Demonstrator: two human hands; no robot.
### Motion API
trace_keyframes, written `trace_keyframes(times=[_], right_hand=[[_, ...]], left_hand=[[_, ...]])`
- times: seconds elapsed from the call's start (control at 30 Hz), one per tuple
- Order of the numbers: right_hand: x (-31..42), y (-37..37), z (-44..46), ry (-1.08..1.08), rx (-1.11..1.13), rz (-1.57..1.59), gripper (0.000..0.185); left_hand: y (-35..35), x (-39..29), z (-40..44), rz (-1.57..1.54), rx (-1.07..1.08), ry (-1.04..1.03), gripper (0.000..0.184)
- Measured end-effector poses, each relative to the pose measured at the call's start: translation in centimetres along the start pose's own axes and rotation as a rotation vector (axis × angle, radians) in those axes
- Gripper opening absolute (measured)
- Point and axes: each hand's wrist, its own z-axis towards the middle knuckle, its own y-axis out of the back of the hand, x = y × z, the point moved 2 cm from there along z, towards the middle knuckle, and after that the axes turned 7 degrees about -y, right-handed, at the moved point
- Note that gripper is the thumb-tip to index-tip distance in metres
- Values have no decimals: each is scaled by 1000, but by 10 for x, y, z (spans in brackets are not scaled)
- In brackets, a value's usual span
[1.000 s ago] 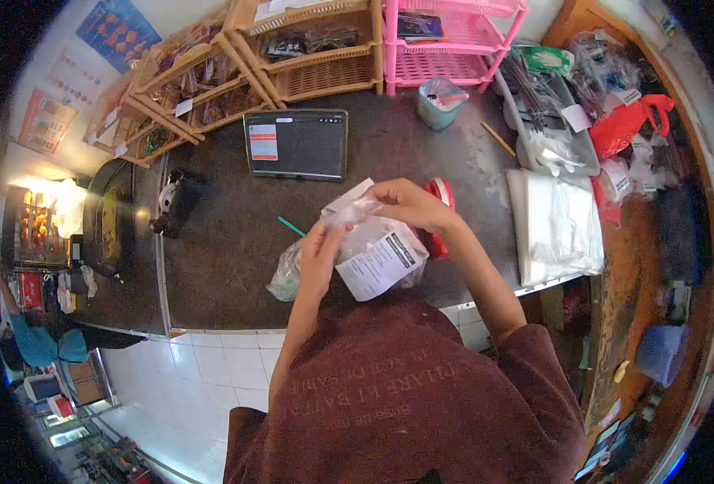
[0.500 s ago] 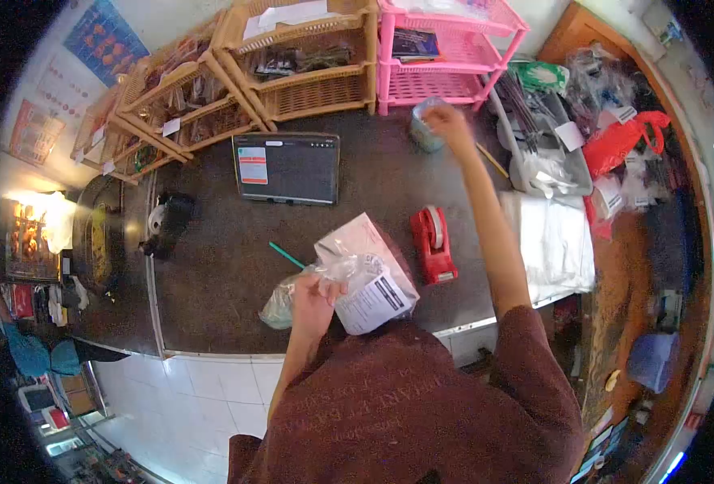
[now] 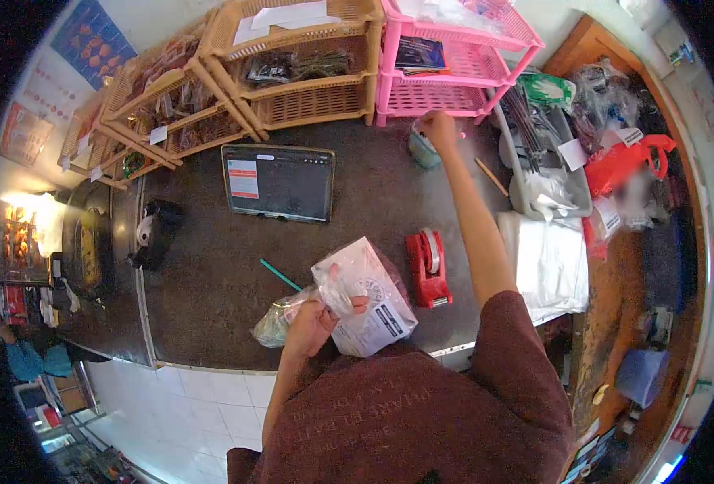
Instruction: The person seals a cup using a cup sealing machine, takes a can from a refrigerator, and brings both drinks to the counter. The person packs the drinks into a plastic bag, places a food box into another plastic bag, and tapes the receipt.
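Observation:
My left hand (image 3: 313, 324) is closed round the gathered neck of a clear plastic bag (image 3: 337, 290) near the counter's front edge. Inside the bag is a white box (image 3: 373, 282) with printing and a label. A second clear bundle (image 3: 272, 323) with pale green contents lies to its left; whether it is part of the same bag I cannot tell. Far out at the back, my right hand (image 3: 438, 131) has its fingers bent together at the mouth of a bluish see-through jar (image 3: 424, 152). What those fingers hold, if anything, is hidden.
A red tape dispenser (image 3: 428, 270) stands right of the box, a tablet (image 3: 279, 184) behind it. Beige racks (image 3: 317, 105) and a pink rack (image 3: 438, 98) line the back. To the right are a grey basket (image 3: 563, 189) and white plastic bags (image 3: 546, 262). A green straw (image 3: 280, 275) lies left.
My right hand has reached down to the jar's mouth. My left hand has turned slightly and bunched the bag's neck. The whole view has shifted a little.

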Motion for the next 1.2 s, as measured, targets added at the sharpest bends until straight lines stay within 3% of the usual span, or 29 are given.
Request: trace_keyframes(times=[0.13,0.23,0.33,0.37,0.5,0.6,0.7,0.8,0.83,0.9,1.0,1.2], right_hand=[[12,12,-11,224,-336,108,11],[16,27,-16,109,-319,260,12],[30,55,-34,-83,-263,421,13],[14,52,-26,36,-329,309,12],[-4,60,-25,-17,-276,407,12],[1,72,-34,-56,-241,420,9],[3,83,-41,-108,-237,426,8],[25,107,-59,-45,-200,703,8],[37,114,-72,-78,-107,906,7],[75,132,-116,-83,-22,971,7],[129,154,-195,-87,179,907,6],[161,133,-284,-315,331,949,9]], left_hand=[[1,-5,-3,149,-12,47,32],[-32,-32,-5,207,58,13,25],[-35,-38,-6,458,92,-32,23],[-31,-37,-5,451,120,-65,22],[-38,-38,-7,421,37,-151,14],[-36,-38,-7,439,80,-173,19],[-30,-34,-6,541,78,-217,18],[-14,-24,0,848,74,-309,17],[-15,-24,0,798,91,-342,18],[-20,-24,1,700,124,-408,21],[-34,-29,-1,271,24,-239,26],[-37,-32,-4,247,70,-232,30]])
